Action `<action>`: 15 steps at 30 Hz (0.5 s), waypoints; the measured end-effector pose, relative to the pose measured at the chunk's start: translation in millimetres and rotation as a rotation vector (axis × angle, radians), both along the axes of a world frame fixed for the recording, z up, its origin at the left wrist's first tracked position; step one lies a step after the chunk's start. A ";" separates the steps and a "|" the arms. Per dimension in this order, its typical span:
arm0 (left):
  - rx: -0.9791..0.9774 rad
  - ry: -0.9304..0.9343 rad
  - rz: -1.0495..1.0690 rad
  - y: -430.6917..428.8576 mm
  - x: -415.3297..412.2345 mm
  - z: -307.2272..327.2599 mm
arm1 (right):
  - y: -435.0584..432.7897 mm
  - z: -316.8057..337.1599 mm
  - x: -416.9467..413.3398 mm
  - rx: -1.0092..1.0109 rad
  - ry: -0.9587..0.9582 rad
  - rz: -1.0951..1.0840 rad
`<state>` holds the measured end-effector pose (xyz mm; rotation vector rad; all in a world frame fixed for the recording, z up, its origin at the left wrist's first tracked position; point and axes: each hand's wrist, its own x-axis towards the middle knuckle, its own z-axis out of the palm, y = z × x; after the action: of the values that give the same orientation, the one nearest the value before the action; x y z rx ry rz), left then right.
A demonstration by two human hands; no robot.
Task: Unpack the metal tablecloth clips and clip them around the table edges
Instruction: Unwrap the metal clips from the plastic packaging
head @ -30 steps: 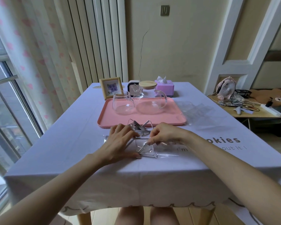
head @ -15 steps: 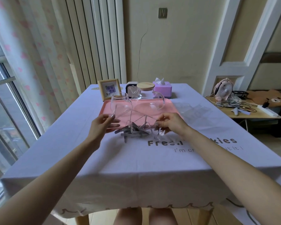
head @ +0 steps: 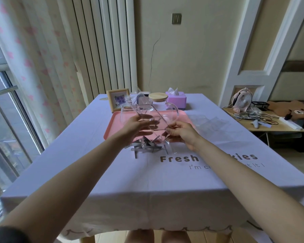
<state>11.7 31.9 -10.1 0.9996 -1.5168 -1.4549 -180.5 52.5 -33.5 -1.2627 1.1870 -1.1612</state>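
Note:
A clear plastic package is held up in the air above the table, tilted from upper left to lower right. My left hand grips its left side and my right hand pinches its lower right end. Below the hands, a pile of several metal tablecloth clips lies on the lilac tablecloth, just in front of the pink tray. The package looks empty, though its transparency makes that hard to confirm.
A pink tray carries a glass cup and a glass teapot with a wooden lid. A framed picture and purple tissue box stand behind. More clear wrapping lies at right. A side table with a fan stands beyond.
The hands rose from the tablecloth with the clear package, lifting it above the tray's front edge. The metal clips dropped out and now lie in a pile on the cloth.

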 end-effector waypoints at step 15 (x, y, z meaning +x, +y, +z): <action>-0.224 -0.262 0.005 -1.0 21.7 -9.6 | -32.5 46.0 47.9 -0.083 -0.007 -0.101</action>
<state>33.4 30.9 -19.6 1.0864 -1.8174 -1.1521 -132.6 20.0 12.5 -1.2714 1.2197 -1.3004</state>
